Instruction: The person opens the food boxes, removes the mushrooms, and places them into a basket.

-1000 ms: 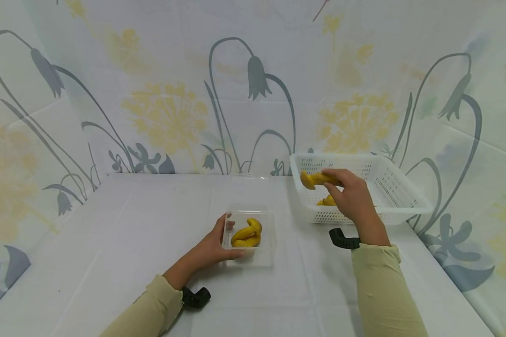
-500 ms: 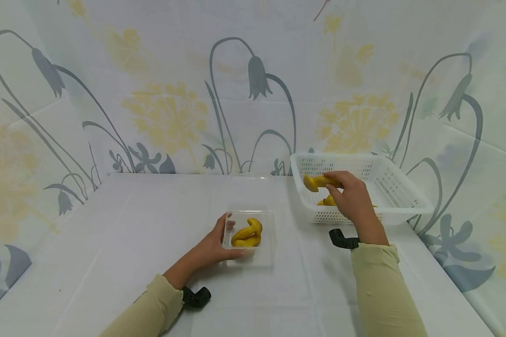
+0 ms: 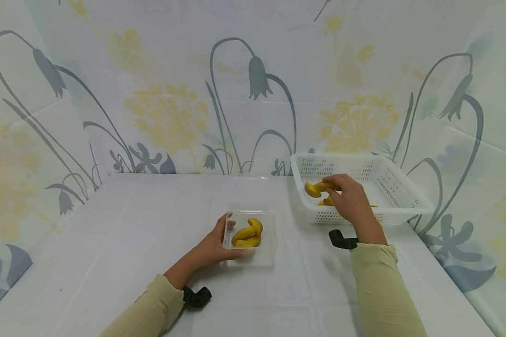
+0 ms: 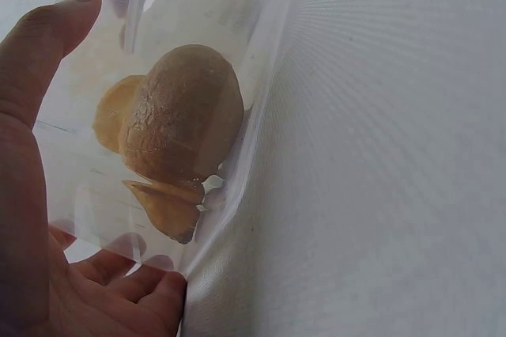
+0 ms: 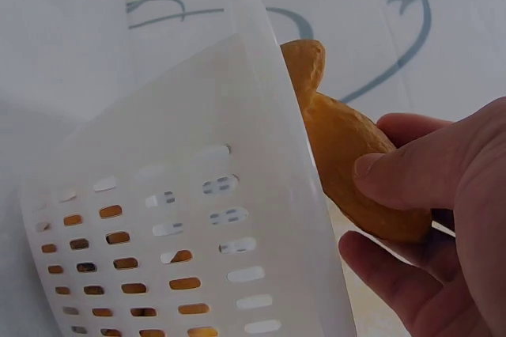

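My left hand (image 3: 215, 243) grips a clear plastic box (image 3: 268, 234) by its left side, thumb at the near edge and fingers at the far one. Inside the box lie yellow mushrooms (image 3: 249, 232), one on top of another; the left wrist view shows them (image 4: 183, 119) through the clear wall. Over the left part of a white perforated basket (image 3: 405, 208), my right hand (image 3: 351, 196) pinches a yellow mushroom (image 3: 314, 188) by its stem, cap pointing left. In the right wrist view this mushroom (image 5: 348, 159) shows just beyond the basket rim.
More yellow mushrooms (image 3: 327, 201) lie in the basket, partly hidden by its front wall and my right hand. The basket stands at the back right of the white-covered table (image 3: 143, 224). Behind rises a flower-patterned cloth (image 3: 168, 61).
My right hand has sunk slightly lower over the basket, and the pinched mushroom has moved down and a little to the right. The left hand and the box stay in place.
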{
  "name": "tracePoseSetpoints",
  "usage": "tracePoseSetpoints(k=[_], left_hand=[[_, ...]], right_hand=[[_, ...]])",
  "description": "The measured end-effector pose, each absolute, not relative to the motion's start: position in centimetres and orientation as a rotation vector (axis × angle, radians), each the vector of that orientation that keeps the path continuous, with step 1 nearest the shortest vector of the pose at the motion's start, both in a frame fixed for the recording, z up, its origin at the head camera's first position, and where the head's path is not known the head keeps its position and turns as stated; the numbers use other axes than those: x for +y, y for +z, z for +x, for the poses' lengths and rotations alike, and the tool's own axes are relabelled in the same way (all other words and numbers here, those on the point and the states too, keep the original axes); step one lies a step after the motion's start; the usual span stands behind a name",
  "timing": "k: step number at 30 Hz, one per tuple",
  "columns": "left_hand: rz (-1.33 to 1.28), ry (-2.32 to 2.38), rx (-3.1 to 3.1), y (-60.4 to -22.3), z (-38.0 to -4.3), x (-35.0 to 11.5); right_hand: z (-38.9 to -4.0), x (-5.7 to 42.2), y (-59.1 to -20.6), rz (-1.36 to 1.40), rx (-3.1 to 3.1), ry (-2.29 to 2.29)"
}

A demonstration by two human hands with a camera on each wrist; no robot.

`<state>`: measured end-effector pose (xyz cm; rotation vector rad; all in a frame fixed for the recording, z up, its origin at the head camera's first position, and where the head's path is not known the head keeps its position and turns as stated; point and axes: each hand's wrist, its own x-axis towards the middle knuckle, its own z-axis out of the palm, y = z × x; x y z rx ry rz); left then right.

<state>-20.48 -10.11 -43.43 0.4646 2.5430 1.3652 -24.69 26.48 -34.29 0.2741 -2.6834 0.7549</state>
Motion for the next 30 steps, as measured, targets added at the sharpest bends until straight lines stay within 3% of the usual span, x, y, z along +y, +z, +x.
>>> tracePoseSetpoints(k=[30], left_hand=[[0.468,1.365,2.541,-43.63,-20.61,-10.20]], right_hand=[[-24.96,26.68,-34.63,0.217,-2.822,0.811]])
